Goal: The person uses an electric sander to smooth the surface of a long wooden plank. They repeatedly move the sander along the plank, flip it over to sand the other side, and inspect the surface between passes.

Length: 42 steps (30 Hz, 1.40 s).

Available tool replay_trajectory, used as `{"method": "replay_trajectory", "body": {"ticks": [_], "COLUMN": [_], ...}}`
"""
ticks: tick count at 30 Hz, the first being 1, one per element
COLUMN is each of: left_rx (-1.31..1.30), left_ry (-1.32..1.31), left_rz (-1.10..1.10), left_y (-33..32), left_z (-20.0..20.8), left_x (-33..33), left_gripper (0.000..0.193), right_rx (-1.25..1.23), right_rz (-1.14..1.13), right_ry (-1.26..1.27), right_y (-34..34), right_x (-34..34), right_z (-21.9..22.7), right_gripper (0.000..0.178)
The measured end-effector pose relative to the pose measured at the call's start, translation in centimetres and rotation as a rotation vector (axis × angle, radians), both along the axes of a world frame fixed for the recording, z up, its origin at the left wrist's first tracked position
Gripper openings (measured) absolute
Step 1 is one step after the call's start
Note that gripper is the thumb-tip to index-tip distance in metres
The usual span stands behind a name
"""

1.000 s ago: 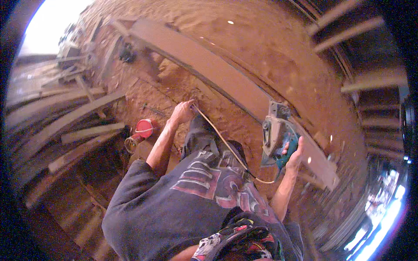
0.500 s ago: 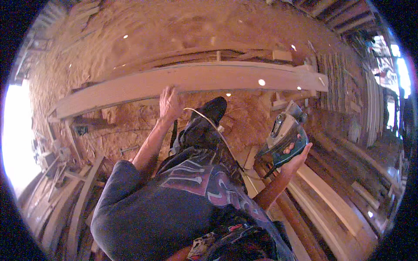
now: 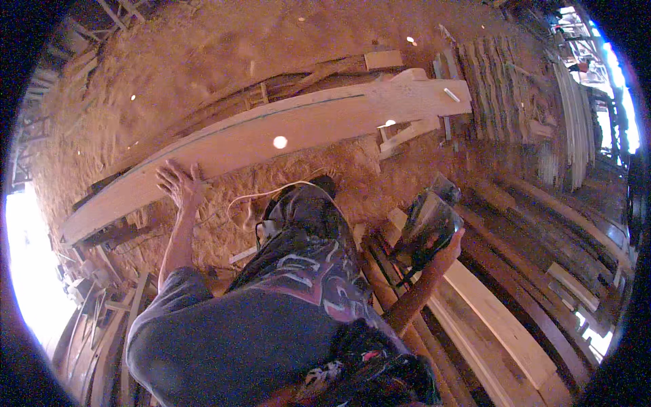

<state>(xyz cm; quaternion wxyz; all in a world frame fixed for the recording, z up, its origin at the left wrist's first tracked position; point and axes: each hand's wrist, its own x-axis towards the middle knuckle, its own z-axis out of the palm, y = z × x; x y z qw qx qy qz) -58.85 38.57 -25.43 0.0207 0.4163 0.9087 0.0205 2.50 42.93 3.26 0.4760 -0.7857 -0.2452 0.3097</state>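
Observation:
A long wooden board (image 3: 325,125) lies raised on supports in front of me, running from the near left to the far right. My left hand (image 3: 180,186) rests on its left part with the fingers spread flat on the top face. On my right side, my right hand (image 3: 446,252) grips an electric planer (image 3: 428,225) by its dark green handle. The planer hangs in the air, apart from the board and tilted; motion blurs it. A pale cord (image 3: 268,195) loops near my leg.
Wood shavings (image 3: 224,61) cover the ground. Long timber planks (image 3: 498,319) lie at my right, and more lumber (image 3: 108,339) is at the lower left. A stack of wavy-edged boards (image 3: 498,88) stands at the far right. A small wood block (image 3: 384,60) sits behind the board.
My left hand has shifted left along the board, its fingers now spread on the top face. The planer is still in my right hand, its tilt changed. The whole view has turned.

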Motion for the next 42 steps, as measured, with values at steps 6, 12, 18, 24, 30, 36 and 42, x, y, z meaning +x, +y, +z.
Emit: {"method": "replay_trajectory", "body": {"ticks": [6,12,18,24,30,36,42], "left_rx": [-0.081,-0.08,-0.274,-0.21,-0.139,0.181,0.782], "left_ry": [0.088,0.024,0.006,-0.116,-0.066,0.004,-0.472], "left_rz": [0.147,0.28,0.498,0.556,0.577,0.769,1.182], "left_y": [0.4,2.1,6.0,10.2,13.2,13.8,19.0], "left_z": [0.2,0.4,0.6,3.4,4.6,3.2,-0.8], "left_x": [-0.5,3.6,6.7,14.8,22.7,36.0,44.3], "left_gripper": [0.09,0.083,0.085,0.092,0.09,0.088,0.102], "right_rx": [0.01,-0.066,-0.158,-0.334,-0.364,-0.132,0.012], "right_rz": [0.195,0.539,1.022,1.45,1.942,2.185,2.258], "right_ry": [-0.156,-0.097,-0.175,-0.336,-0.406,-0.414,-0.478], "right_y": [7.4,17.9,29.1,37.8,45.5,47.5,48.5], "right_x": [7.0,8.1,5.9,3.2,-0.6,3.1,3.7], "right_z": [-2.1,-0.3,-1.3,-5.6,-10.0,-16.5,-17.9], "right_gripper": [0.049,0.046,0.05,0.056,0.053,0.064,0.066]}}
